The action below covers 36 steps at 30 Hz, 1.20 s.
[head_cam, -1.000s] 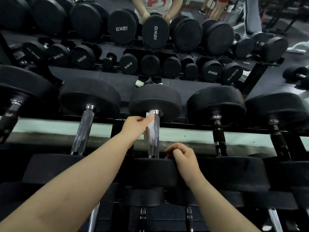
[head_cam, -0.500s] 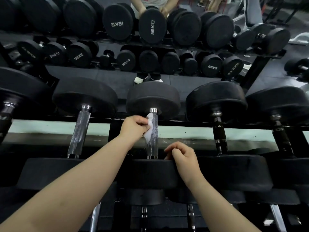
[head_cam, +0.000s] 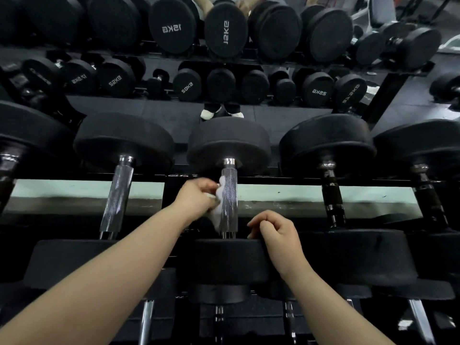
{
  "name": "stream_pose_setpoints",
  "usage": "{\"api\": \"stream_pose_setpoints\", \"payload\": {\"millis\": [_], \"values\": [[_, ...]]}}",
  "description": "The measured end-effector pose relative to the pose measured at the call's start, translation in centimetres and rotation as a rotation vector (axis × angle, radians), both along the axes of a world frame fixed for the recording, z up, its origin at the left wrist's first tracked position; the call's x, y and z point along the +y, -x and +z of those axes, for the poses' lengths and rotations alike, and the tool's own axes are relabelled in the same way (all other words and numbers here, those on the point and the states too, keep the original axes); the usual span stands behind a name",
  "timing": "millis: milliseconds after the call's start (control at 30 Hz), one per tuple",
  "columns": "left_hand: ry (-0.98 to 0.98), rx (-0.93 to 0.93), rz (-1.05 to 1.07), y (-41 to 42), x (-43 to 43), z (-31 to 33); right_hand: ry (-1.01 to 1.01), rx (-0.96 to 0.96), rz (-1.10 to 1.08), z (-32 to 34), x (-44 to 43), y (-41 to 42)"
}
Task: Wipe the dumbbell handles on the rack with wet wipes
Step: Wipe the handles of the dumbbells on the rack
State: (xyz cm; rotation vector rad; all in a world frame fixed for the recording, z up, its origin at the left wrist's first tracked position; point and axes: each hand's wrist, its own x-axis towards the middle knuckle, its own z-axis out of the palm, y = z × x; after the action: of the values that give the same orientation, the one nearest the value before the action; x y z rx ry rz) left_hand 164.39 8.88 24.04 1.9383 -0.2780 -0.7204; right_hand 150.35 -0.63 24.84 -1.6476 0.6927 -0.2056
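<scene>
Sliding down from the collar, the left hand (head_cam: 196,195) is pinching a white wet wipe (head_cam: 217,215) and rubbing it along the middle of the centre dumbbell's chrome handle (head_cam: 229,200) on the rack. The right hand (head_cam: 276,235) is curling over that dumbbell's near weight head (head_cam: 224,260), steadying it. This handle seems roughly half wiped. Whether the neighbouring handles are done, I cannot tell.
</scene>
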Motion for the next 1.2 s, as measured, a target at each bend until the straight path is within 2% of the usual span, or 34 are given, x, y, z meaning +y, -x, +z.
{"api": "stream_pose_setpoints", "payload": {"millis": [100,200,300,433,500,633,800,900,1033,1133,1200], "values": [[-0.079,0.03,-0.072,1.3,1.1,-0.5,0.002,0.005,0.01,0.1,0.1,0.0],[0.04,0.026,0.005,0.7,0.6,0.0,0.017,0.0,0.007,0.0,0.0,0.0],[0.083,-0.053,0.067,0.4,-0.1,0.2,0.025,-0.006,0.004,0.0,0.0,0.0],[0.016,-0.141,0.03,1.2,0.2,-0.4,0.024,-0.005,-0.006,0.0,0.0,0.0],[0.007,-0.092,0.022,1.4,0.3,-0.4,0.019,-0.009,-0.007,0.1,0.1,0.1],[0.132,0.272,0.18,1.0,-0.7,-0.4,0.007,-0.004,0.005,0.2,0.1,0.1],[0.291,0.467,0.277,-1.0,-2.0,0.3,0.013,-0.022,0.0,0.1,0.0,0.0],[0.269,0.459,0.254,-1.7,-2.2,0.4,0.006,-0.015,-0.006,0.1,0.0,0.0],[0.108,0.461,0.029,0.4,-0.2,-0.4,0.0,-0.013,-0.005,0.2,0.0,0.1],[0.137,0.509,0.043,0.5,0.3,-0.4,-0.005,-0.011,-0.001,0.3,0.1,0.1],[0.226,0.522,0.158,-0.6,-0.5,-0.1,0.0,-0.012,-0.006,0.2,0.1,0.1]]}}
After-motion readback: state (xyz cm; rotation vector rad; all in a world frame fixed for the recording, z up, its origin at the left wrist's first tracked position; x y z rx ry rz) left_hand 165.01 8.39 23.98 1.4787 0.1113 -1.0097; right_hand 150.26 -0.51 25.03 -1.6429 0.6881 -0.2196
